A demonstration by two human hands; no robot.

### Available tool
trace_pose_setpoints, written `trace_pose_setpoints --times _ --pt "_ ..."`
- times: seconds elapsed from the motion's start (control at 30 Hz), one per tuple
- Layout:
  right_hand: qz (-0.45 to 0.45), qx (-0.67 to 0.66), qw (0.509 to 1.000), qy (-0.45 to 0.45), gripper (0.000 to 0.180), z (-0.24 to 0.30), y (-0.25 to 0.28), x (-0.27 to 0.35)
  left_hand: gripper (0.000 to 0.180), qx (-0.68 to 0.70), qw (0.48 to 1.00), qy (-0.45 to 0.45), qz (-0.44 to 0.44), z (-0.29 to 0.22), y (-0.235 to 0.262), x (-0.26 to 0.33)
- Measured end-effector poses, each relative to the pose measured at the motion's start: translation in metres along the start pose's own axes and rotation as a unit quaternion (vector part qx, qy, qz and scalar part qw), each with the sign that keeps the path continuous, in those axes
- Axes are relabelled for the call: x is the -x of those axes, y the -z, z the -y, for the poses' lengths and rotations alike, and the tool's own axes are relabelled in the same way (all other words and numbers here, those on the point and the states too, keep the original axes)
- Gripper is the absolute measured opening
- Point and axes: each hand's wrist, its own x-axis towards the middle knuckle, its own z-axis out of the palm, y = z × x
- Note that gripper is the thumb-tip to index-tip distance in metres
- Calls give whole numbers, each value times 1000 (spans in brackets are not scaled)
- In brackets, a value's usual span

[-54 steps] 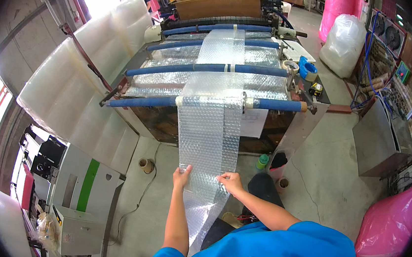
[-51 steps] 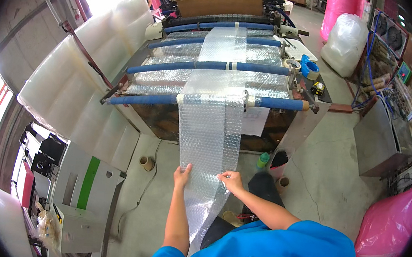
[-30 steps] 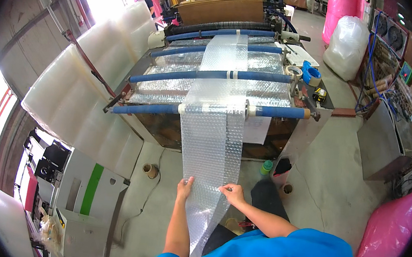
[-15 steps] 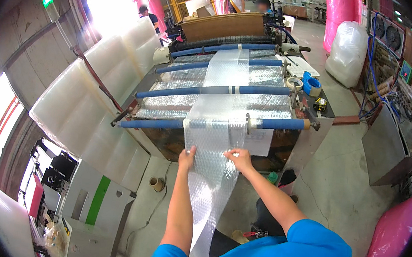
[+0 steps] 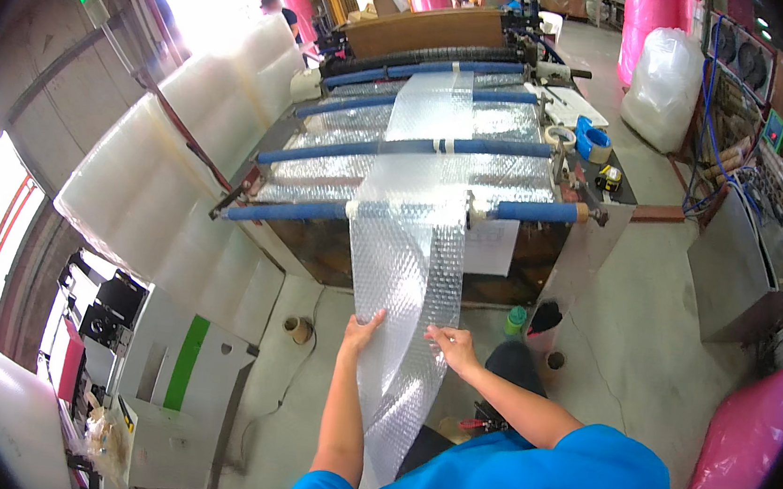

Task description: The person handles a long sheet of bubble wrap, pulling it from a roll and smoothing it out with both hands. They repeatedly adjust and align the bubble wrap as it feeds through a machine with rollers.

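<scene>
A long clear strip of bubble wrap (image 5: 409, 256) runs over the blue rollers (image 5: 536, 210) of a machine (image 5: 323, 167) and hangs down its front toward me. My left hand (image 5: 362, 330) grips the strip's left edge. My right hand (image 5: 451, 345) pinches its right edge at about the same height. Below my hands the strip twists and falls between my forearms. Both hands are below the front roller.
Big rolls of clear film (image 5: 146, 197) lie left of the machine. A white and green cabinet (image 5: 175, 384) stands at lower left. Pink bags (image 5: 750, 439) sit at right, a grey metal box (image 5: 738, 268) and a clear bag (image 5: 666, 87) beyond. Other people stand at the far end.
My hands went up the strip to just under the front roller half a second ago, and have now come back down with the bubble wrap, drawing more strip off the roller.
</scene>
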Motion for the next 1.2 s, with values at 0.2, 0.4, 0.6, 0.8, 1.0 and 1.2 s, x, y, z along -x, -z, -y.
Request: trace_pose_setpoints --times 0.2,0.4,0.6,0.8,1.0,1.2 --pt "37 -165 985 -32 33 43 -7 39 51 3 989 -77 -128 -36 61 80" --pt "-15 -158 986 -58 24 56 -22 48 38 -67 981 -82 -160 -37 63 83" --pt "-20 -61 998 -18 19 79 -26 56 33 -14 984 -101 -148 -28 65 80" --pt "-16 10 1000 0 18 47 -25 53 31 11 980 -132 -147 -9 49 69" --pt "-29 51 998 37 19 -3 -18 28 43 -59 988 -51 -136 20 19 50" --pt "-58 100 992 -51 23 -14 -11 11 53 -134 986 6 -97 42 -17 12"
